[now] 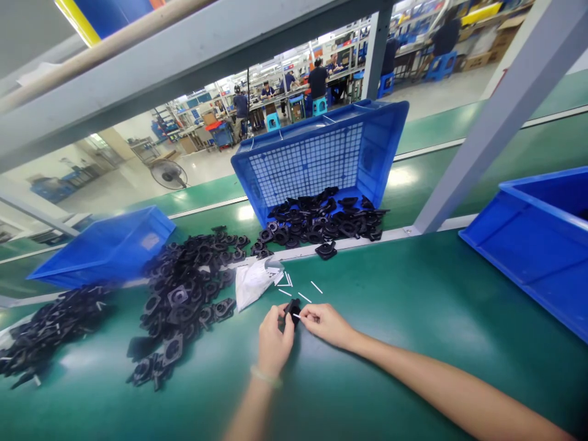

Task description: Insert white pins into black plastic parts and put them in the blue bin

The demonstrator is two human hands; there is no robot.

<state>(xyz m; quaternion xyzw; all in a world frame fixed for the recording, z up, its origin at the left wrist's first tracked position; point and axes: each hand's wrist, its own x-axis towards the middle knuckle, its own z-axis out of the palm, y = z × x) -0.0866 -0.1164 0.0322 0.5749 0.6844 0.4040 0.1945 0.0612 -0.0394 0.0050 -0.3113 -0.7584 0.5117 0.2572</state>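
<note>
My left hand point(274, 340) is closed on a small black plastic part point(292, 308) just above the green table top point(404, 318). My right hand point(325, 323) pinches a thin white pin point(296, 315) whose tip touches that part. Several more white pins point(303, 289) lie loose on the table just beyond my hands, next to a crumpled white plastic bag point(254, 282). A large heap of black parts point(186, 288) lies to the left of my hands.
A tipped blue crate point(321, 153) spills black parts point(324, 222) at the back. Another tipped blue crate point(108, 248) with a second spill point(50, 327) is at far left, and a blue bin point(537, 239) stands at right. A grey frame post point(463, 147) slants down. People work at benches far behind.
</note>
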